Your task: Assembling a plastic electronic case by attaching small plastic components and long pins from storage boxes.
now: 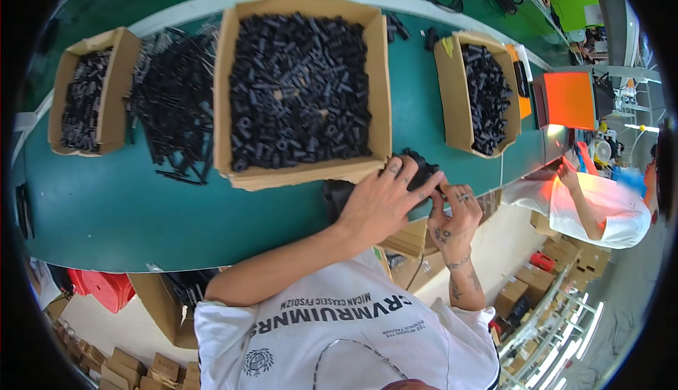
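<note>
My left hand (378, 203) reaches in front of the large cardboard box (304, 176), its fingers closed on a black object (421, 171) whose kind I cannot make out. Close beside it, my right hand (455, 217) is pinched at the right end of that object, by the left thumb and forefinger. Whatever lies between the right fingertips is too small to tell. Another black piece (339, 196) shows by my left wrist, partly covered by the hand. Short black tubular parts (300, 86) fill the large box.
On the green table (176, 220) stand a left box (109, 108) of small metal-looking parts and a right box (452, 100) of black parts. Thin black rods (176, 86) lie heaped between boxes. A co-worker in white (597, 203) works at the right, near an orange panel (568, 100).
</note>
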`<state>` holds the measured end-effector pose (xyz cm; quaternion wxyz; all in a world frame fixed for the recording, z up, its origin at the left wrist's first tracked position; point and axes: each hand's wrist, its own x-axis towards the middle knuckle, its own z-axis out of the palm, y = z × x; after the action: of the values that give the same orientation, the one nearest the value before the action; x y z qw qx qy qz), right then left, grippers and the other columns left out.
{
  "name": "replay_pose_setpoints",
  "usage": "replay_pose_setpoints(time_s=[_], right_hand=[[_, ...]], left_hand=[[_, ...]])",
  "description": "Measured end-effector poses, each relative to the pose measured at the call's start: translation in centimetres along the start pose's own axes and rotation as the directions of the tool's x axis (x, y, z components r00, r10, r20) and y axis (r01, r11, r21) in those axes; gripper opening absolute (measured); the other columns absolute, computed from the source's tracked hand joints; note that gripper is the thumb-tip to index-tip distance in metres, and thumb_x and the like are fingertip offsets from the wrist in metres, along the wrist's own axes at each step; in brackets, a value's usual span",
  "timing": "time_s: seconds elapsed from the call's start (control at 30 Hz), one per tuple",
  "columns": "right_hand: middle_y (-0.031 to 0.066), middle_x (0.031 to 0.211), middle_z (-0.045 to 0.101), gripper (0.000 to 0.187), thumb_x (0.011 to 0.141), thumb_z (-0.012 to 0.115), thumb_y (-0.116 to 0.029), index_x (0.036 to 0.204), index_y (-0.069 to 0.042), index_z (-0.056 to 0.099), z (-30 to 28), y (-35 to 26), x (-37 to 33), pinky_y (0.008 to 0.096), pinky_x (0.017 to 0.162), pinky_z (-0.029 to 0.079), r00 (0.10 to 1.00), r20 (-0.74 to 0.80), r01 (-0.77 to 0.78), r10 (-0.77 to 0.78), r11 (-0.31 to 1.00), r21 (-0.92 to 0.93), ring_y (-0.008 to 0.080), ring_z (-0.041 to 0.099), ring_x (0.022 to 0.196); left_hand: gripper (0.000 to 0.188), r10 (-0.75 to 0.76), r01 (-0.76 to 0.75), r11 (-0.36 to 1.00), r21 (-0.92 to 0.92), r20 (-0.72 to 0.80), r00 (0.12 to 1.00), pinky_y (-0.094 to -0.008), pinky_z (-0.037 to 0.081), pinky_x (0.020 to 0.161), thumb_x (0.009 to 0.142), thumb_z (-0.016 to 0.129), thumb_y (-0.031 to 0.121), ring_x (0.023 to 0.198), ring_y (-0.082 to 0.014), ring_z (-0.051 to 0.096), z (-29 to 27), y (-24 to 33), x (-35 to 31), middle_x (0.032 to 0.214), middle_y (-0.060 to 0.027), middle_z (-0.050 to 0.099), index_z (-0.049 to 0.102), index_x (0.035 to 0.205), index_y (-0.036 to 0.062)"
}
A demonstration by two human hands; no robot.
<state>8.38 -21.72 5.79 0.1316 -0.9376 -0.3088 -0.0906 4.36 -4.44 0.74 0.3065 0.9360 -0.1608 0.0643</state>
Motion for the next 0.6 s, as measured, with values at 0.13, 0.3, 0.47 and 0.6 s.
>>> replay_pose_setpoints(time_s=[0.13, 0.3, 0.47, 0.6], right_hand=[[0.0153, 0.077, 0.064, 0.021, 0.08, 0.073, 0.004, 0.101, 0.003, 0.071, 0.3, 0.4, -0.2, 0.0416, 0.066, 0.052, 0.999, -0.022, 0.04, -0.04, 0.999, -0.01, 0.0337, 0.064, 0.073], [0.015, 0.089, 0.07, 0.039, 0.072, 0.085, -0.005, 0.109, 0.001, 0.072, -1.4, 1.4, 1.1, 0.0406, 0.072, 0.055, 0.996, 0.083, 0.018, -0.026, 0.995, 0.096, 0.0334, 0.067, 0.082], [0.0164, 0.13, 0.066, 0.09, 0.052, 0.1, -0.028, 0.132, -0.003, 0.066, -5.2, 1.7, 3.3, 0.0432, 0.101, 0.051, 0.907, 0.35, 0.1, -0.233, 0.928, 0.36, 0.0357, 0.063, 0.119], [0.0169, 0.134, 0.065, 0.096, 0.051, 0.101, -0.029, 0.134, -0.001, 0.064, -7.5, 0.1, 3.9, 0.0432, 0.109, 0.048, 0.813, 0.485, 0.093, -0.322, 0.894, 0.438, 0.0353, 0.062, 0.124]], left_hand=[[0.089, -0.004, 0.003, 1.0, -0.023, -0.017, 1.0, -0.0387, 0.055, 0.086, 0.077, 0.08, 0.027, 0.113, -0.034, 0.058, 0.3, 0.1, -0.1, 0.129, -0.0212, 0.052, 0.042, 0.157, 0.0273], [0.073, 0.045, -0.039, 0.987, 0.158, -0.039, 0.998, -0.0465, 0.047, 0.102, 0.091, 0.062, 0.015, 0.122, -0.0425, 0.055, 0.2, 0.4, -1.6, 0.14, -0.0321, 0.048, 0.037, 0.159, 0.0181], [0.073, 0.109, -0.109, 0.994, -0.001, -0.066, 0.992, -0.0518, 0.043, 0.106, 0.088, 0.066, 0.018, 0.127, -0.0466, 0.051, -1.6, 0.8, -3.1, 0.144, -0.035, 0.045, 0.039, 0.156, 0.0086], [0.069, 0.178, -0.193, 0.971, -0.141, -0.116, 0.977, -0.0534, 0.045, 0.102, 0.085, 0.068, 0.019, 0.125, -0.0469, 0.052, -5.3, 2.3, -5.0, 0.147, -0.035, 0.044, 0.048, 0.15, 0.0075]])
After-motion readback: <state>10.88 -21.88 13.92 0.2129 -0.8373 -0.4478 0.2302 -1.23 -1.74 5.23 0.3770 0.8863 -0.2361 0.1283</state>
